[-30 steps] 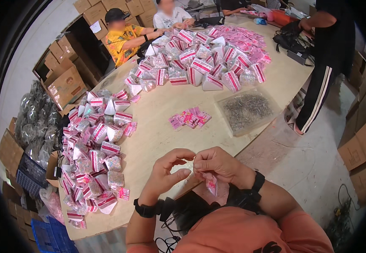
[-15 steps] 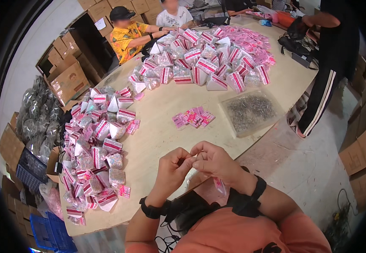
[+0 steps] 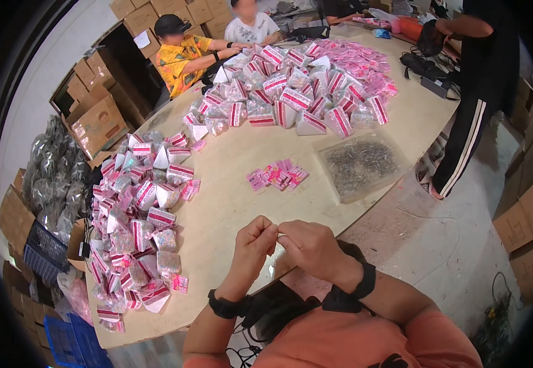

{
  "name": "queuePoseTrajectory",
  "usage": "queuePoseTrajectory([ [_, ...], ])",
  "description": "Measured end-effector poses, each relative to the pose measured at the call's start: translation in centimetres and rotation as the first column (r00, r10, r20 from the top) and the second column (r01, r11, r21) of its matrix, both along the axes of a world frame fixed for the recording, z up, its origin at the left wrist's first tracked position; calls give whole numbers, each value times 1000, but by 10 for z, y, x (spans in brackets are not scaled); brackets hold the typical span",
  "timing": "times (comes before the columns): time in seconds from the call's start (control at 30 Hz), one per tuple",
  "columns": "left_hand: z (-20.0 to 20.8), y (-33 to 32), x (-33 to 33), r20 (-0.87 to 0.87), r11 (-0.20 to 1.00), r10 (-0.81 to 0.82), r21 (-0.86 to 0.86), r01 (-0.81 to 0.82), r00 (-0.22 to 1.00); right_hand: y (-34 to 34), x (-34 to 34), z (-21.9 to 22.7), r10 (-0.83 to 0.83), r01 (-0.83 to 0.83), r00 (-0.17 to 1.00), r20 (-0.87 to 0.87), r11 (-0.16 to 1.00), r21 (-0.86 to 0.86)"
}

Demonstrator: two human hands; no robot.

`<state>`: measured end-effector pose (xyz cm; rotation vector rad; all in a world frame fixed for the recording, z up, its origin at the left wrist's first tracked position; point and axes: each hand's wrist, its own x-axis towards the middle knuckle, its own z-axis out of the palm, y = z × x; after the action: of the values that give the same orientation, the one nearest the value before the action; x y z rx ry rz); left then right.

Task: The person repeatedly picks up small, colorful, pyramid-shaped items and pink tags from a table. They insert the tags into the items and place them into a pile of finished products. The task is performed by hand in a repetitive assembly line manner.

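Over the table's near edge my left hand (image 3: 254,246) and my right hand (image 3: 314,248) meet at the fingertips. Both are closed in a pinch, and a tiny pale bit shows between them; what they hold is too small and hidden to name. Just beyond them lies a small cluster of pink printed tags (image 3: 278,175). To the right of the tags sits a shallow clear tray (image 3: 343,195) holding many thin metal pins (image 3: 364,161).
Filled clear bags with pink-and-white headers form a heap (image 3: 134,230) on the left and another heap (image 3: 291,92) at the far side. Loose pink cards (image 3: 361,58) lie behind. Two people sit across the table (image 3: 229,202); another stands at right. Cartons (image 3: 99,127) and blue crates (image 3: 76,337) stand leftward.
My wrists have turned and my fingers have closed more tightly together. A pink tag that hung below my right hand no longer shows. The view has shifted slightly.
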<state>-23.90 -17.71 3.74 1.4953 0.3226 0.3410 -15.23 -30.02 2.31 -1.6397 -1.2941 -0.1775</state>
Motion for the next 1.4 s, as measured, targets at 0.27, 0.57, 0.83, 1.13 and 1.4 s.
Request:
queuePoseTrajectory([
  [0.27,7,5,11,-122,991,-4,129,20,993,-2,15,-13,33,-29,993,-115,999,44],
  [0.57,78,45,110,-65,521,-10,851,61,998,-8,48,-41,82,-160,416,-906,987,15],
  [0.83,25,94,242,-76,-120,-32,990,71,997,-12,55,-54,165,-306,281,-946,949,74],
  [1.13,-31,90,304,-182,-172,29,968,184,983,-23,62,-67,290,-432,161,-943,880,197],
  [1.4,-4,95,267,-45,121,-40,991,50,998,-20,62,-69,298,-422,208,-932,886,189],
])
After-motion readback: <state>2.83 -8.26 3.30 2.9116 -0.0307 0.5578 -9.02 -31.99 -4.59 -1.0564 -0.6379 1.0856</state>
